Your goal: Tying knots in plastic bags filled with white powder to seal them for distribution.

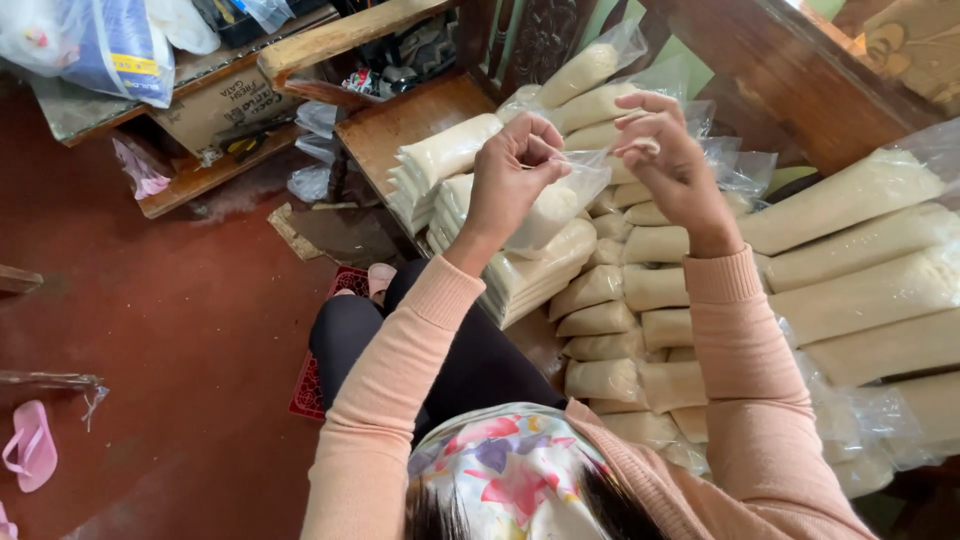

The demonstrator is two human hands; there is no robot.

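Fingertips of the left hand are curled in and pinched on the clear plastic neck of a filled bag, holding it up above the pile. Across from it, the right hand has its thumb and forefinger pressed together on what looks like the twisted end of the same bag, though the thin plastic is hard to make out there; the other fingers arch loosely over the top. The bag hangs between and just below the two hands, its lower part packed with a pale, cream-coloured grainy filling. Both arms wear peach long sleeves, and a floral headscarf shows at the bottom edge. Beneath the hands lies a wooden bench heaped with many similar long packets, stacked side by side and touching. Farther to the right, larger packets of the same kind lie in rows. On the red floor to the left rest a pink sandal and, near the person's foot, a small red mat. A cardboard box sits on a low shelf at the upper left.
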